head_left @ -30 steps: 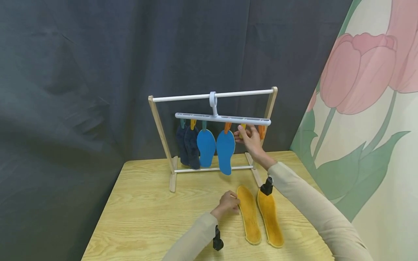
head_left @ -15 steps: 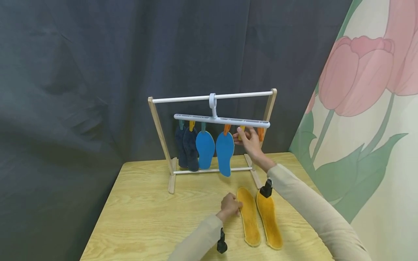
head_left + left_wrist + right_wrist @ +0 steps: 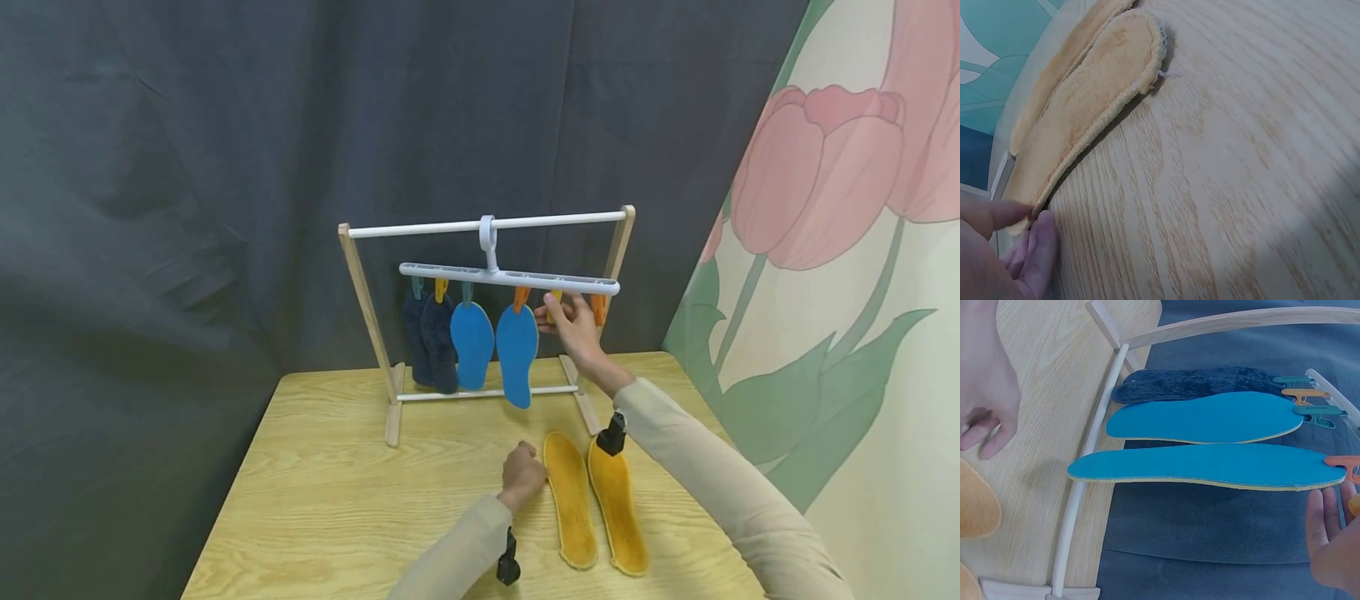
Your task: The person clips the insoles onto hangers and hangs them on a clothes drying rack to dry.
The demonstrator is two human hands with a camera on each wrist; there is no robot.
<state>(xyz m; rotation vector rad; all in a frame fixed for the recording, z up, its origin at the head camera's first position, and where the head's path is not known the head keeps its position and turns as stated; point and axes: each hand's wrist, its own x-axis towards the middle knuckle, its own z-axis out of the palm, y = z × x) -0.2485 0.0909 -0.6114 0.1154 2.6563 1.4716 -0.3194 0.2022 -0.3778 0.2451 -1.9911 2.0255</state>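
At the insole's upper left edge, my left hand [image 3: 522, 473] pinches a yellow fuzzy insole [image 3: 570, 500] that lies on the table; in the left wrist view the thumb is on top and the fingers [image 3: 1041, 244] at the side. A second yellow insole [image 3: 618, 517] lies to its right. My right hand [image 3: 573, 327] grips a yellow clothespin [image 3: 555, 307] hanging from the light grey hanger [image 3: 517, 277]. Left of it, an orange clothespin [image 3: 1344, 461] holds a blue insole [image 3: 1210, 465]. Another blue insole [image 3: 472, 346] and two dark fuzzy insoles [image 3: 438, 346] hang further left.
A wooden rack [image 3: 367, 308] with white rods [image 3: 420, 229] stands at the table's back and bears the hanger. An orange clothespin [image 3: 598, 308] hangs at the hanger's right end. A dark curtain [image 3: 187, 208] is behind; a tulip-patterned panel [image 3: 847, 208] rises at the right.
My left hand has shifted slightly right, against the yellow insole's edge, and its fingers have closed there. My right hand stays at the yellow clothespin. The view has shifted slightly.
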